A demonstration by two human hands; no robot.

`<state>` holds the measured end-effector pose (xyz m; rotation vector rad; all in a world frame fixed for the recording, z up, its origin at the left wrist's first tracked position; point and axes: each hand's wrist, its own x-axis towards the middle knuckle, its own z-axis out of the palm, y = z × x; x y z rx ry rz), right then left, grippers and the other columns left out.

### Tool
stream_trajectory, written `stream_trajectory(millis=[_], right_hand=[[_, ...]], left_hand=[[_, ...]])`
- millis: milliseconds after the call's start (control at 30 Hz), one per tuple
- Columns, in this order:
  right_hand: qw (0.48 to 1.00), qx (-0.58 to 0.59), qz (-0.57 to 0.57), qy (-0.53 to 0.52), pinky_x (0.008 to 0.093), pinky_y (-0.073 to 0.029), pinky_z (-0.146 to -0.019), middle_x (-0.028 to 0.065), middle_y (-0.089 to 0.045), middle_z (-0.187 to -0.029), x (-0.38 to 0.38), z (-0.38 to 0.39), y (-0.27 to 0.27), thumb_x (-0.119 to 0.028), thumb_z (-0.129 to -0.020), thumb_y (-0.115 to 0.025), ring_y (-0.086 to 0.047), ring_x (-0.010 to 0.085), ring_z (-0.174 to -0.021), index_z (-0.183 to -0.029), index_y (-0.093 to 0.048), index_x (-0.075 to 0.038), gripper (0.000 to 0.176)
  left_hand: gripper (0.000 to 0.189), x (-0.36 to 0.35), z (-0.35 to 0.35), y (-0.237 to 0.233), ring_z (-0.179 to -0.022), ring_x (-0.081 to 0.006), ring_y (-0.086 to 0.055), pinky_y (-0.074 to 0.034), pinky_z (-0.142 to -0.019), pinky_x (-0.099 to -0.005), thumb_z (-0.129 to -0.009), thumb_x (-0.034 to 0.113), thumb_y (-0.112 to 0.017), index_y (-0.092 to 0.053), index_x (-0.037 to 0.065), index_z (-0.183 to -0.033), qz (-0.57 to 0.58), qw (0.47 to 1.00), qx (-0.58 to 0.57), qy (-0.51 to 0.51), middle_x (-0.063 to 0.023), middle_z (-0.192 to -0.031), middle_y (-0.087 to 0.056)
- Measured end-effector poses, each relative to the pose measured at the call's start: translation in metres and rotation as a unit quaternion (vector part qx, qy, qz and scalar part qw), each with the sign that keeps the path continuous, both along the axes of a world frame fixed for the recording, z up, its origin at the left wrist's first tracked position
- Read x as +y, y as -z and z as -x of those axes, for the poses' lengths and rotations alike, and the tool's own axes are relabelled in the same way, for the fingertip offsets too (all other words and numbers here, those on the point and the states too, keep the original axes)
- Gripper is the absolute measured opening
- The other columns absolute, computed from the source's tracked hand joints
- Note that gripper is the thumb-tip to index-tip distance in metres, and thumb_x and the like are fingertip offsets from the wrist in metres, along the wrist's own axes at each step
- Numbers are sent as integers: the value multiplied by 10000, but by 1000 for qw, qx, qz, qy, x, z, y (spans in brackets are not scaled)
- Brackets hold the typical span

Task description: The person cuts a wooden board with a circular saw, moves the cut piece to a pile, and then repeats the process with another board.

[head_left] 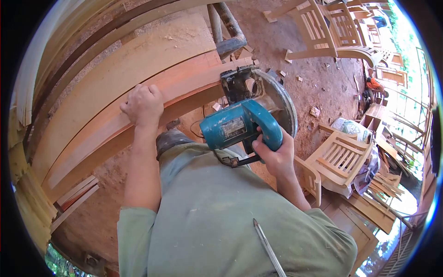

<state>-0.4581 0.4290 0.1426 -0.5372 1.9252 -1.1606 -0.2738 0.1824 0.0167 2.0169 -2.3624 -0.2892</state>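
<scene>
My right hand is wrapped round the rear handle of a teal circular saw. The saw's dark base and rounded blade guard sit at the right end of a long reddish wooden plank. Whether the blade touches the wood is hidden. Further left, my left hand is closed, with curled fingers pressed onto that plank near its far edge; the fingertips are out of sight. A wider pale board lies alongside, beyond the plank.
Wooden chair frames stand at the upper right. A slatted chair part lies to my right, near stacked offcuts. Sawdust and scraps cover the ground. A metal support rises behind the boards. A pen lies against my shirt.
</scene>
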Motion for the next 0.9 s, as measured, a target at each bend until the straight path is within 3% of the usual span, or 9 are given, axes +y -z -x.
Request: stream_trajectory(millis=[133, 333, 900], right_hand=[[1000, -5, 8, 17, 228, -450, -647, -13, -604, -772, -3, -4, 3, -46, -795, -731, -547, 55, -709, -1038, -628, 5, 268], [1000, -6, 8, 16, 229, -456, -642, -9, -608, -783, -14, -2, 4, -62, -801, -750, -560, 59, -720, -1016, -625, 8, 258], [1000, 13, -15, 22, 240, -472, -657, -6, -607, -775, -17, 0, 4, -38, -799, -729, -564, 66, -725, -942, -624, 2, 182]], left_hand=[[403, 2, -1, -5, -994, -300, -654, -440, -874, -501, -898, 314, -421, -724, 52, -858, -46, 999, -20, -9, -109, -1039, -707], [413, 4, -2, -2, -968, -314, -660, -444, -877, -506, -885, 312, -422, -736, 45, -852, -4, 1000, 0, 9, -131, -1002, -714], [437, -2, 0, -1, -1005, -318, -653, -433, -906, -494, -873, 341, -426, -723, 22, -916, -43, 999, -14, -7, -157, -1013, -711]])
